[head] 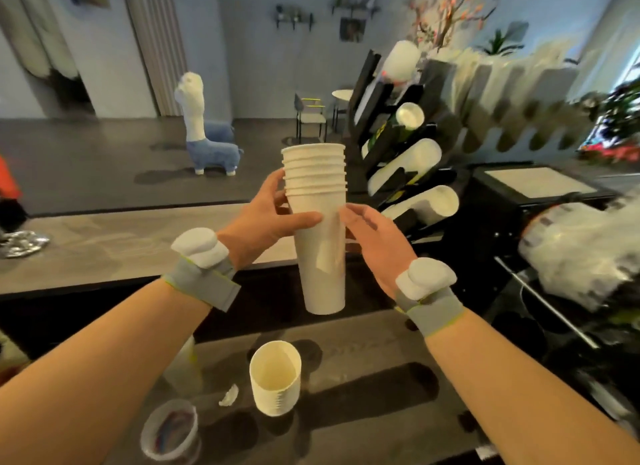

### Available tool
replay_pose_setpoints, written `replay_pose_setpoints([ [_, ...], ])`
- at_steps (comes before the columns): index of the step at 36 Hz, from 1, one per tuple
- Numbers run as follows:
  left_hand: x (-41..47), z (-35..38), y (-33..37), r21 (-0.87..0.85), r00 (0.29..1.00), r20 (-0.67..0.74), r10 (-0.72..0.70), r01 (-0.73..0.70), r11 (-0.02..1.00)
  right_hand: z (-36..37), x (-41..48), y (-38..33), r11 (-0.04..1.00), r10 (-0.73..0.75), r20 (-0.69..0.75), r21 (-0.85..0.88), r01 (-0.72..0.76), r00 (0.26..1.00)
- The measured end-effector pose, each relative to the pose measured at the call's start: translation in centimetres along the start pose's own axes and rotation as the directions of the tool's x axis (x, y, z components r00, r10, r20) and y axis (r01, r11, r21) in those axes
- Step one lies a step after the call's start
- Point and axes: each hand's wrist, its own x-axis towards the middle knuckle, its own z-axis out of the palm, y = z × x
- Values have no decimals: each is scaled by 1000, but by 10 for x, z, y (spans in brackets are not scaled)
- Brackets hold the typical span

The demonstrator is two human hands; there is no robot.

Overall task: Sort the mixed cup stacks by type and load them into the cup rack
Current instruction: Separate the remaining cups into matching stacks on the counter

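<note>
I hold a tall stack of plain white paper cups (320,256) upright in mid-air, rims up. My left hand (273,215) grips its upper part, thumb across the front. My right hand (375,242) touches the stack's right side with its fingertips. The black cup rack (381,145) stands just behind and to the right, its slanted slots holding white cup stacks (408,164). On the counter below, a second white cup stack (275,381) stands upright. A stack of clear plastic cups (169,433) with a coloured print sits at the lower left.
A small white scrap (230,395) lies on the dark counter beside the lower stack. A bag of clear plastic items (585,253) sits at right over black equipment. A raised counter ledge (104,246) runs behind my hands.
</note>
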Motion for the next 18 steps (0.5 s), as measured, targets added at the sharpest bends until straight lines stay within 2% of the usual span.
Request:
replay_pose_setpoints([
  [5,0,23,16,-141,999,-21,29,-31,990,-23,-21,21,984,149,133,76,-159,980],
  [8,4,40,25,-196,998,-25,62,-66,978,-38,-33,33,970,174,167,140,-198,971],
  [11,8,55,29,-246,997,-44,66,-75,966,-49,-43,37,969,148,168,171,-177,974],
  [15,17,74,30,-289,997,-50,55,-67,955,-70,-53,32,982,124,100,130,-137,987],
  [18,27,88,34,-268,997,-59,47,-61,962,-92,-58,21,997,77,-38,21,-77,996],
])
